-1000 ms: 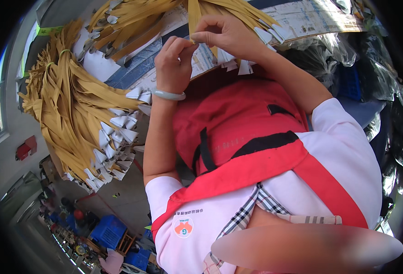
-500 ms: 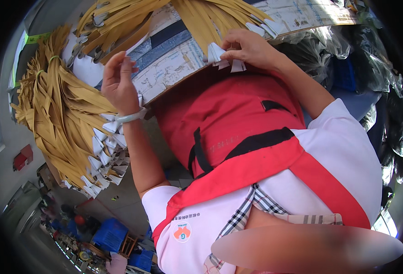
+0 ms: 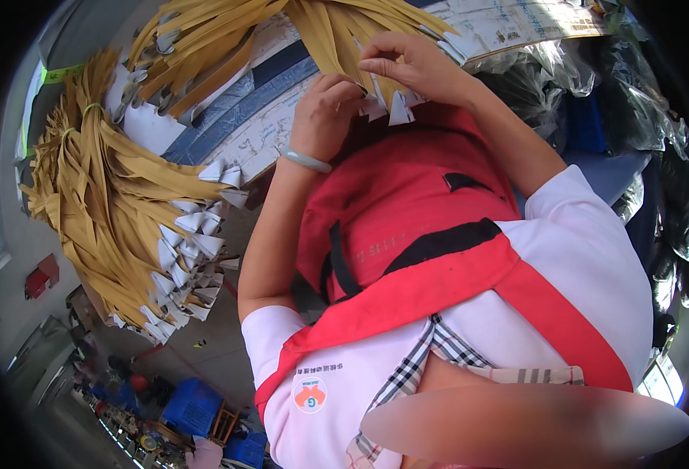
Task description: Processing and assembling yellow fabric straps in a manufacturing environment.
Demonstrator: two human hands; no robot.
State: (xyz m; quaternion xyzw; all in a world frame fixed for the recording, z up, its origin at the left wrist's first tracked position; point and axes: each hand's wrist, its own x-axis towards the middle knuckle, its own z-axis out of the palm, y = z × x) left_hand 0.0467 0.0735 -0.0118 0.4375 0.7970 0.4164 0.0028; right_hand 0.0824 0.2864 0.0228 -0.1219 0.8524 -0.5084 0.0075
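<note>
Tan-yellow flat straps (image 3: 325, 39) run across the worktable toward me, and their white-tipped ends (image 3: 400, 109) hang over the near edge by my hands. At these ends my left hand (image 3: 325, 113), with a pale bangle at the wrist, is closed, its fingertips pinching a strap near its white tip. Just to the right and slightly farther off, my right hand (image 3: 418, 66) has thumb and forefinger bent together above the straps. What lies between them, if anything, is too small to make out. My red apron (image 3: 407, 180) lies directly below both hands.
A thick tied bundle of the same straps (image 3: 98, 172) hangs at the left, its white tips facing me. More straps with grey rounded ends (image 3: 164, 47) lie at the far left of the board-covered table (image 3: 258, 144). Transparent plastic bags (image 3: 532, 86) are heaped at the right.
My left hand has moved right, from over the table's left part to the strap ends. My right hand has let go of the white tips and risen slightly away from them.
</note>
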